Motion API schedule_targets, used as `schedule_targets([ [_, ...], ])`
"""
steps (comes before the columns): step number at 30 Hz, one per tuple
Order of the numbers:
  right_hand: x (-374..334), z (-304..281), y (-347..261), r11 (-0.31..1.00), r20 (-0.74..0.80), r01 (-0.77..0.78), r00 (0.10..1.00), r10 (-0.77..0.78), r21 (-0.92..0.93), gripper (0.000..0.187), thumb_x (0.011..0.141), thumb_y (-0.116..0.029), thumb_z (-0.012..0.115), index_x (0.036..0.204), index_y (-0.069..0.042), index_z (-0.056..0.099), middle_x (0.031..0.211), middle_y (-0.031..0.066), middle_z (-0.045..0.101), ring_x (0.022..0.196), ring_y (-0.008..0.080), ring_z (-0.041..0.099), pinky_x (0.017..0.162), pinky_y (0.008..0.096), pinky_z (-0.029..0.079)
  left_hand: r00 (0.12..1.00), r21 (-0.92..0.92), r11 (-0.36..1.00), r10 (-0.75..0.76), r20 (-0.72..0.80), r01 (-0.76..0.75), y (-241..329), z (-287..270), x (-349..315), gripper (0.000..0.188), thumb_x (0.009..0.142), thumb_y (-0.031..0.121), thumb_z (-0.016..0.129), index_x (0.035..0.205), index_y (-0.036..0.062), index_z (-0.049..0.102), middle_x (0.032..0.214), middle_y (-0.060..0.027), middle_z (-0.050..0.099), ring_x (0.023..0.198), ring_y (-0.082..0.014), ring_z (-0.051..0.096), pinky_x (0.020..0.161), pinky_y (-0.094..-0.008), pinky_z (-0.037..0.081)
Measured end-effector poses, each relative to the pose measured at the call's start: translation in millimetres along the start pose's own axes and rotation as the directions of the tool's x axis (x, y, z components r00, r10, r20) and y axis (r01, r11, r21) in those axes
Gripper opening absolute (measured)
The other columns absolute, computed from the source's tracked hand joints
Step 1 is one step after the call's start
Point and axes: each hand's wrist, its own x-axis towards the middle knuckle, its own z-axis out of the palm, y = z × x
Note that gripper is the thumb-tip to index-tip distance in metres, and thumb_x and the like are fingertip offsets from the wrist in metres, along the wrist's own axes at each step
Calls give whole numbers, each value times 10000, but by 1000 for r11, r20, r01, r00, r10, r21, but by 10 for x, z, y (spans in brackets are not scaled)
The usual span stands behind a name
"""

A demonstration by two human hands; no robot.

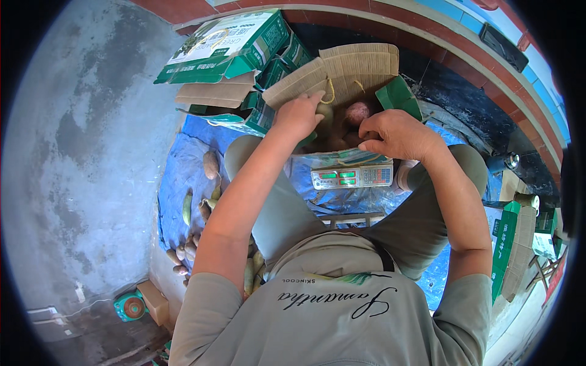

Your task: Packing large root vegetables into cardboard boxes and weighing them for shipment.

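Note:
An open cardboard box [359,70] with raised brown flaps and green sides stands between my knees. Inside lie a pinkish-red root vegetable [358,112], a greenish one [325,117] and darker ones in shadow. My left hand [299,116] reaches over the box's left side, fingers apart beside the flap and the greenish vegetable. Over the right side hangs my right hand [400,135], its fingers bent with a gap between them and the thumb, close to the pinkish-red vegetable. Just this side of the box shows a digital scale [352,177] with lit green displays.
More green-and-white boxes [229,46] are piled at the back left. Several root vegetables [210,165] and long green ones [187,208] lie on the blue sheet [183,158] at left. Another box [505,244] and a dark flask [503,162] stand at right.

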Motion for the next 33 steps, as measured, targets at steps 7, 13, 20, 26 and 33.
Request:
schedule_targets([
  [7,35,14,13,995,-61,64,996,-69,-74,224,772,-220,674,888,-30,648,840,157,633,781,343,606,698,410,474,986,112,994,0,164,-19,-240,140,-113,557,836,339,618,1328,138,450,1234,-168,539,1101,-321,547,900,-421,454],
  [13,53,10,-9,998,-33,22,999,-24,-62,214,773,-218,670,876,-33,643,832,157,630,778,341,602,689,413,469,963,-169,977,-87,256,134,-314,0,-237,456,817,316,647,1188,60,578,1068,-180,643,958,-332,623,816,-383,489],
  [20,81,28,-23,999,-85,7,996,-10,-39,193,785,-201,660,876,-32,642,827,151,633,773,338,601,684,410,470,880,-492,871,-223,-419,-14,-483,-420,-782,258,821,162,641,1040,25,641,960,-150,672,869,-265,654,796,-328,491],
  [26,133,100,87,995,-90,31,995,-40,-97,229,817,-222,637,979,-62,624,853,136,654,832,337,612,734,411,487,694,-615,786,-477,-539,62,-1047,-353,-1395,226,855,122,613,1040,-6,636,952,-145,674,882,-201,647,802,-284,480],
  [33,147,22,-19,999,-5,-41,999,41,13,262,822,-248,648,1000,-57,622,855,136,665,799,315,625,722,389,496,676,-515,765,-615,-406,387,-1565,374,-2176,233,854,141,593,1021,-13,645,942,-175,673,871,-266,654,792,-326,492],
])
